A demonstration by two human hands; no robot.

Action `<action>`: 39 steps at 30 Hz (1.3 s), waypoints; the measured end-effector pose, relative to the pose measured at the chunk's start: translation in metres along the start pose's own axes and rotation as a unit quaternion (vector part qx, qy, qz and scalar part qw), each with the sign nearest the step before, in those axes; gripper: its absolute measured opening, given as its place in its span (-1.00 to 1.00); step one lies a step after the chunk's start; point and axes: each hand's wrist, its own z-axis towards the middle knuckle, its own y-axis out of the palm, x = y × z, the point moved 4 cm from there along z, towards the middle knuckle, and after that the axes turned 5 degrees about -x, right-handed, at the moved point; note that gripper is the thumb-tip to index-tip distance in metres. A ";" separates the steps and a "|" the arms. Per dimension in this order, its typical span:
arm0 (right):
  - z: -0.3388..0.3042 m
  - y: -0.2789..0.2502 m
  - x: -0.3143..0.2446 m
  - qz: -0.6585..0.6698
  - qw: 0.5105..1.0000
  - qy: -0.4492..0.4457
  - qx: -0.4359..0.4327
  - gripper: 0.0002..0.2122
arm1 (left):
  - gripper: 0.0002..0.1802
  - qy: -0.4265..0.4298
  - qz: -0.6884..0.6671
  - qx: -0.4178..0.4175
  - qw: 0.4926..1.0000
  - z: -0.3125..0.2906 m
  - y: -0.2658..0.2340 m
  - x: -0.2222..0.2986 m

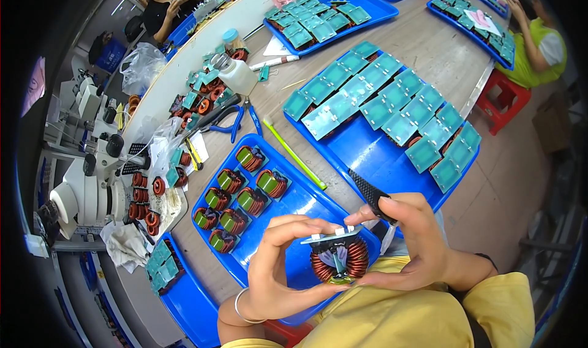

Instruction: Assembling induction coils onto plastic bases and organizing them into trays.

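Close in front of me, a copper-wound toroidal coil (pixel 346 263) on a small green circuit board is held on edge, board side up, with white pegs on top. My left hand (pixel 274 268) is closed on its left side, fingers along the board's top and thumb underneath. My right hand (pixel 422 244) steadies its right side with thumb and fingertip and also grips a tool with a black textured handle (pixel 369 195); its working end cannot be made out. Just beyond, a blue tray (pixel 288 219) holds several similar coils with green-yellow centres.
A larger blue tray (pixel 358 158) carries rows of coil boards. Between the trays lies a green-yellow stick (pixel 294 155). Blue-handled pliers (pixel 236 120), a white bottle (pixel 236 75) and loose coils sit at left, near white microscopes (pixel 92 189). Two other people sit at the far side and right.
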 end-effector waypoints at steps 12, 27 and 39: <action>-0.005 0.003 -0.003 -0.019 0.996 -0.029 0.078 -0.25 | -0.27 -0.057 -0.109 0.024 0.992 0.001 0.004 -0.007; -0.002 -0.001 -0.010 -0.058 0.995 -0.065 0.051 -0.14 | -0.29 -0.030 -0.085 -0.009 0.996 0.003 0.004 -0.007; -0.005 0.005 -0.001 -0.022 0.998 -0.055 0.038 -0.19 | -0.27 0.084 0.069 0.031 0.994 -0.001 0.003 0.005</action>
